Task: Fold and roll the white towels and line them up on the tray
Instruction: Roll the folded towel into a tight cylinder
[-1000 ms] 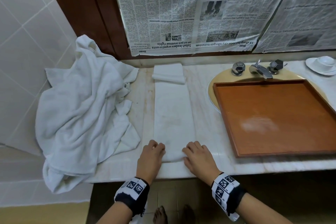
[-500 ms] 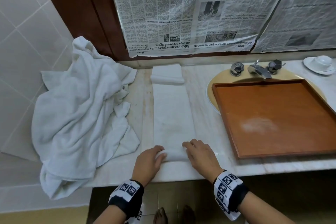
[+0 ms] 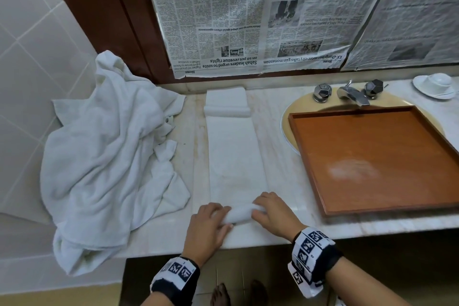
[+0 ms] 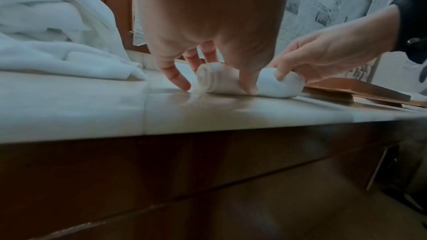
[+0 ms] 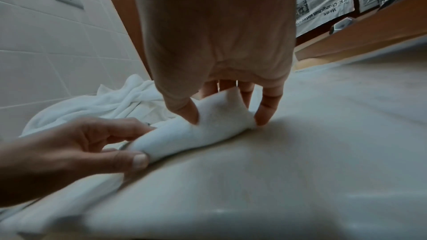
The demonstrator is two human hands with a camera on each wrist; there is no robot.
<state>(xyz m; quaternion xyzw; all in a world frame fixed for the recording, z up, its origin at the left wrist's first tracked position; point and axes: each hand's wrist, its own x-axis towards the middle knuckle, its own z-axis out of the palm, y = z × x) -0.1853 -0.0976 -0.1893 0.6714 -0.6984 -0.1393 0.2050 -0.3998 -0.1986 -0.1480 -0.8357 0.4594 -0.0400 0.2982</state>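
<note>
A white towel [image 3: 234, 156] lies folded into a long strip on the marble counter, its far end folded over against the wall. Its near end is a small tight roll [image 3: 239, 213] [image 4: 245, 81] [image 5: 196, 130]. My left hand [image 3: 211, 221] grips the roll's left end, thumb in front and fingers behind. My right hand [image 3: 270, 211] grips the right end the same way. The wooden tray [image 3: 310, 164] sits to the right over the sink, with nothing on it.
A heap of crumpled white towels [image 3: 106, 156] covers the counter's left end and hangs over its edge. Taps [image 3: 347, 92] stand behind the tray, a white cup and saucer [image 3: 436, 84] at the far right. Newspaper covers the wall behind.
Both hands have rolled the towel's near end away from me; the roll has grown thicker and moved slightly up the strip.
</note>
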